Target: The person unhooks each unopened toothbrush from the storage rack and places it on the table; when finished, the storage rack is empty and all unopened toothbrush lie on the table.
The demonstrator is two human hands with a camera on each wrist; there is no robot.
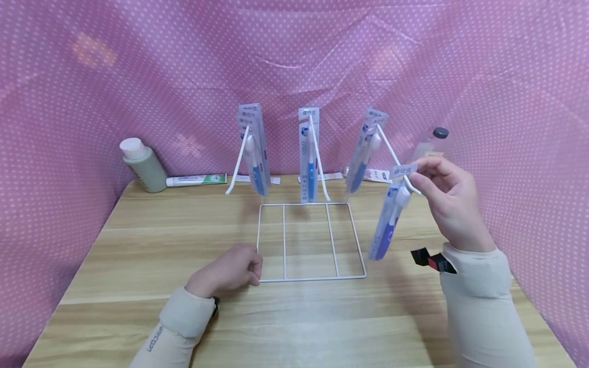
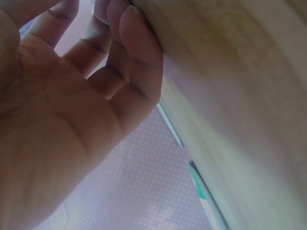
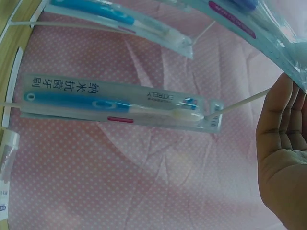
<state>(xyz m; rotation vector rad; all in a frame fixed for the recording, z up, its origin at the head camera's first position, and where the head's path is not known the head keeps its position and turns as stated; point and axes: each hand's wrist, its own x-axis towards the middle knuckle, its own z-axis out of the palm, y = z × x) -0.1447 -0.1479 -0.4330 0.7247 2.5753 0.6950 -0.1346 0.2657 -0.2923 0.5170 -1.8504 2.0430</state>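
My right hand (image 1: 453,197) pinches the top of a packaged purple toothbrush (image 1: 388,225) between thumb and fingers. The pack's top is at the front end of the right-hand hook of a white wire display rack (image 1: 312,279). Blue packaged toothbrushes hang on the hooks: several on the left hook (image 1: 238,161), a blue toothbrush (image 1: 310,158) on the middle one, more toothbrushes (image 1: 363,153) farther back on the right one. In the right wrist view a blue toothbrush (image 3: 115,108) shows beyond the hand. My left hand (image 1: 230,268), fingers curled, grips the rack base's front left corner, low at the tabletop.
A green bottle with a white cap (image 1: 146,166) stands at the back left beside a toothpaste tube (image 1: 197,180). Another tube (image 1: 375,175) lies at the back right. Behind my right hand is a clear bottle with a dark cap (image 1: 432,143). Pink dotted cloth (image 1: 294,51) surrounds the wooden table (image 1: 322,327).
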